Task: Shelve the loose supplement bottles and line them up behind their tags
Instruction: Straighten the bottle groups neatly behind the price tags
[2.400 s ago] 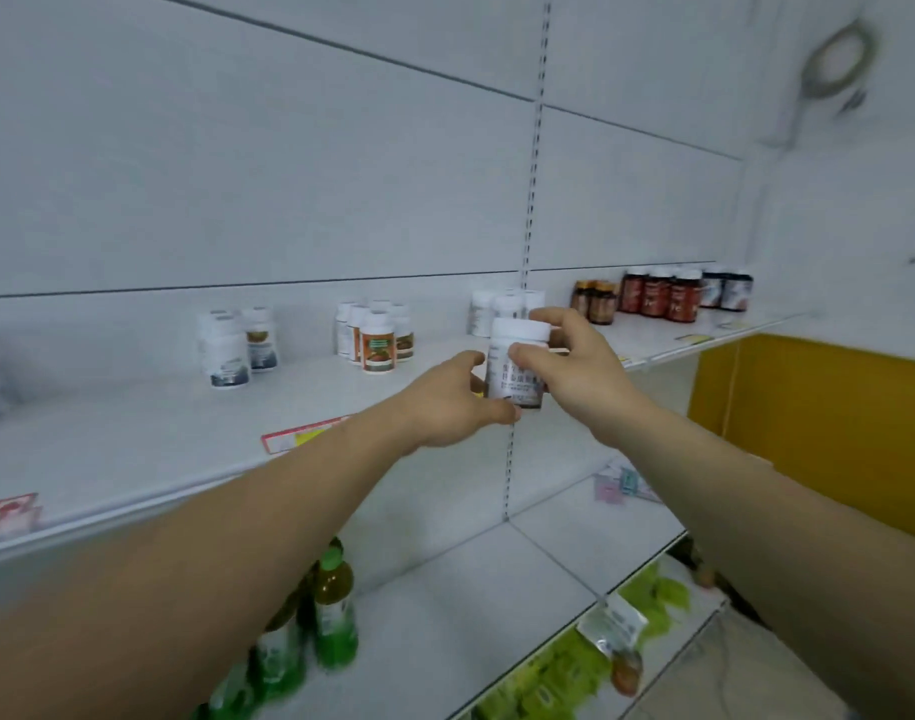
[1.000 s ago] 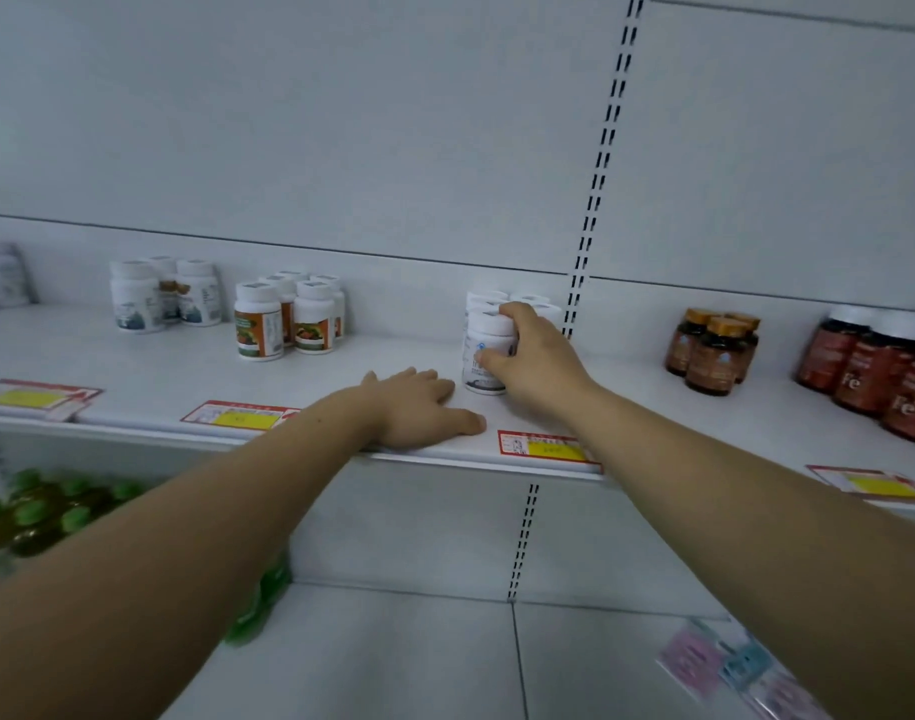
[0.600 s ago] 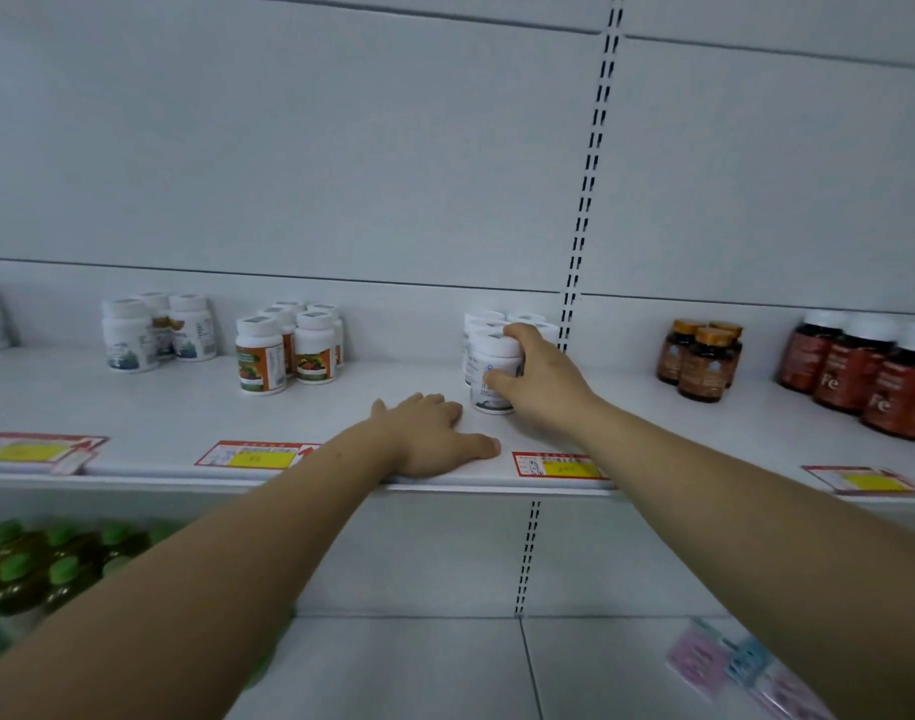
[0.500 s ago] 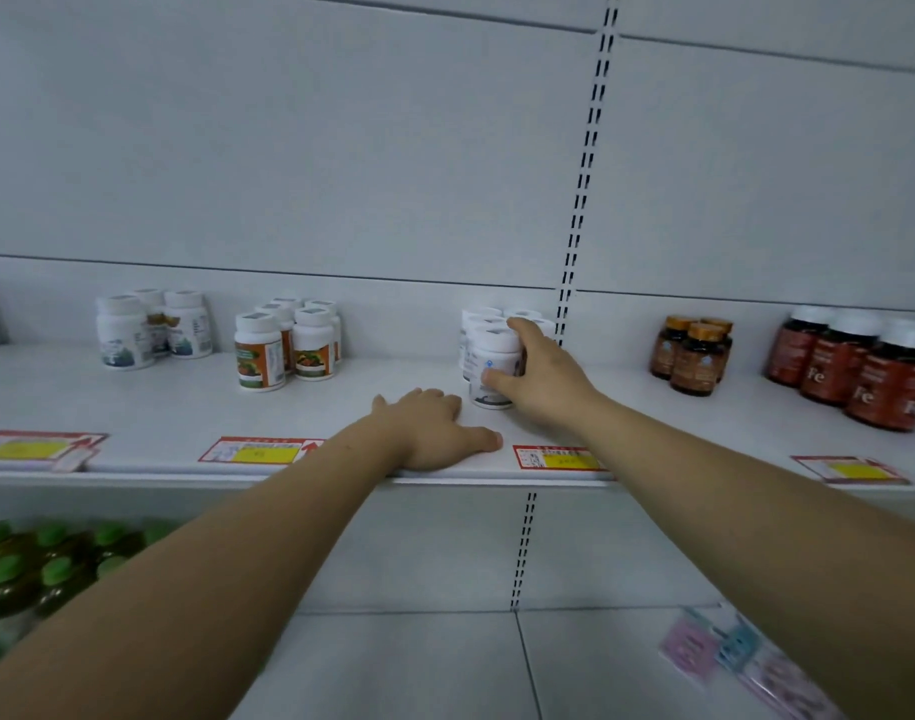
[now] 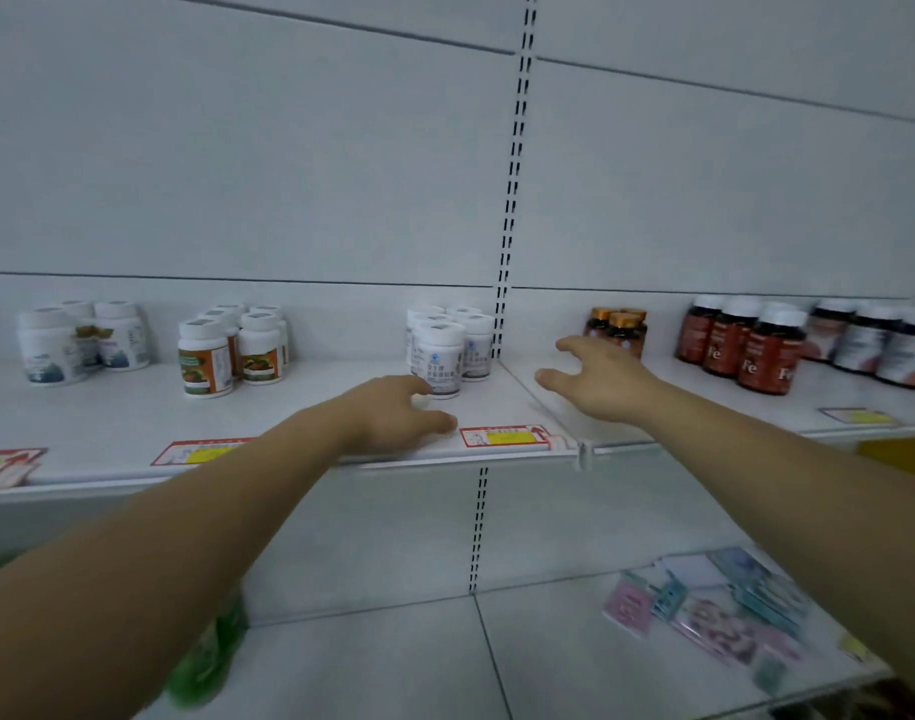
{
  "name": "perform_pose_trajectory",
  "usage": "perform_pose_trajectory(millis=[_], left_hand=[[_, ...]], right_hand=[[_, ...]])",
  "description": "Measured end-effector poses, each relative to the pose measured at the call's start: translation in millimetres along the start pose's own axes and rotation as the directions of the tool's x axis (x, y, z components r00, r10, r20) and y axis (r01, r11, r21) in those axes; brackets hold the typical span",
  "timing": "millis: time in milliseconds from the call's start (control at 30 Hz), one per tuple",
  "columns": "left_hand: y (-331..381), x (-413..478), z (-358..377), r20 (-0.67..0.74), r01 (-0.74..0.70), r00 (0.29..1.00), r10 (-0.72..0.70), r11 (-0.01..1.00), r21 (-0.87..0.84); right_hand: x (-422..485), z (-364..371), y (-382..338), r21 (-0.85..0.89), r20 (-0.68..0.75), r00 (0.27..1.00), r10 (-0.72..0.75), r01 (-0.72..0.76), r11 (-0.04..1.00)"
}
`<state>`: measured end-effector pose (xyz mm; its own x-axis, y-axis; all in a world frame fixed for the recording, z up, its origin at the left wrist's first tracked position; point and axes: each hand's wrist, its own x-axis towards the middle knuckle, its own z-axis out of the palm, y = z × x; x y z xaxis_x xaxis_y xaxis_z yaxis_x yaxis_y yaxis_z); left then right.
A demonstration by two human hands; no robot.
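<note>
Several amber bottles [image 5: 619,330] behind right hand [image 5: 598,384], fingers spread, empty; front white bottle [image 5: 439,362] just beyond left hand [image 5: 393,415], relaxed fingers on shelf [image 5: 107,423], contact unclear.

"Fe" on red-brown bottles [image 5: 769,356]; other labels unreadable.

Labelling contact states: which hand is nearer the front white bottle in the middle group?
Left. The left hand lies on the shelf just front-left of the bottle, fingertips by its base. The right hand is open, apart from it, off to the right.
</note>
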<state>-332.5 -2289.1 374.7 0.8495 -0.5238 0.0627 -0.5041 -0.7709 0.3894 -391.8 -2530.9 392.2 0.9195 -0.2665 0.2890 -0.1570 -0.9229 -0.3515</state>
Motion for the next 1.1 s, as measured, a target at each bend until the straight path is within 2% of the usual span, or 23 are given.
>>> perform_pose_trajectory(millis=[167,367,600,800,1100], left_hand=[[88.8,4.4,9.2,0.013,-0.164,0.986,0.164,0.986,0.029],[256.7,29.6,76.7,0.087,-0.383,0.922,0.378,0.923,0.041],[416.1,61.7,151.7,0.126,-0.509,0.856,0.501,0.86,0.032],[486.2,97.4,182.5,0.167,-0.515,0.848,0.504,0.857,0.03],[535.4,199.9,211.4,0.139,-0.498,0.861,0.489,0.866,0.041]], right_hand=[[-24.7,-45.9,60.7,-0.048,-0.011,0.999,0.034,-0.035,0.998],[-67.5,-129.1,183.8,-0.167,-0.078,0.989,0.127,-0.139,0.976],[-117.1,-214.4,330.6,-0.231,-0.137,0.953,0.269,-0.295,0.927],[-115.7,-247.1,412.2,-0.214,-0.151,0.932,0.329,-0.356,0.91],[-32.5,-256.6,474.5,-0.253,-0.151,0.946,0.287,-0.318,0.914]])
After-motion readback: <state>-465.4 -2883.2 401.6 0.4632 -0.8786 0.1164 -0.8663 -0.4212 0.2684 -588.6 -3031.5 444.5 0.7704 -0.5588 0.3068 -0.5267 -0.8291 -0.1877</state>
